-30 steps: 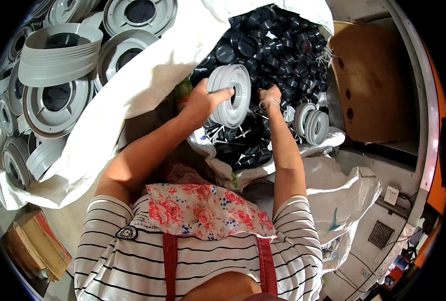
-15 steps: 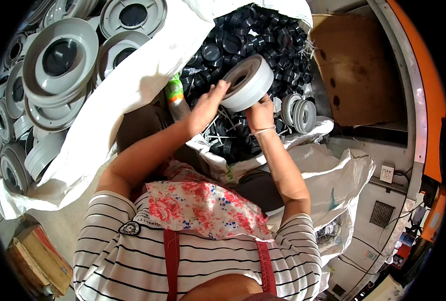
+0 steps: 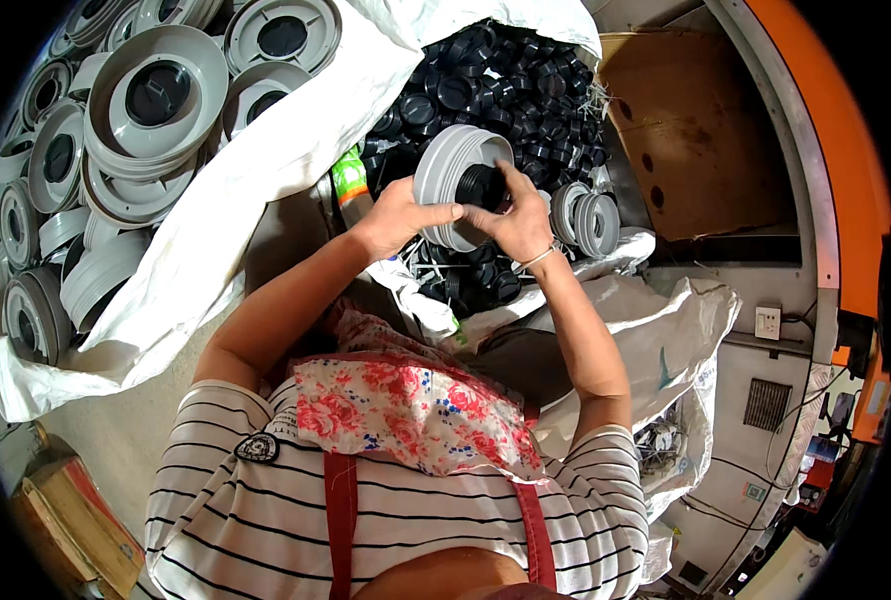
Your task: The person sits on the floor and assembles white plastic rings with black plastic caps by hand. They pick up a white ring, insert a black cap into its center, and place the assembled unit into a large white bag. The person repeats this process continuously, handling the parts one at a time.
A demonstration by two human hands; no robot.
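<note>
Above a sack of small black caps, I hold a round grey plastic fitting [image 3: 433, 172] tilted, with its wide open side turned toward the right. My left hand [image 3: 397, 218] grips its left lower rim, thumb stretched across the front. A black threaded cap [image 3: 479, 186] sits in the fitting's centre. Over that cap curls my right hand [image 3: 518, 218], its fingers reaching inside the fitting and its thumb near my left thumb. The fingertips are partly hidden by the fitting. Below and around lie the loose black caps [image 3: 555, 105].
On the left, a white sack [image 3: 295, 150] holds several grey round fittings with black centres [image 3: 155, 92]. Two or so grey rings [image 3: 595, 225] lie at the cap sack's right edge. A cardboard sheet [image 3: 705, 130] stands at the right, by an orange machine frame [image 3: 835, 110].
The grey fitting has turned so its open side faces right. My right hand has moved from under it to its inside, where a black cap now shows.
</note>
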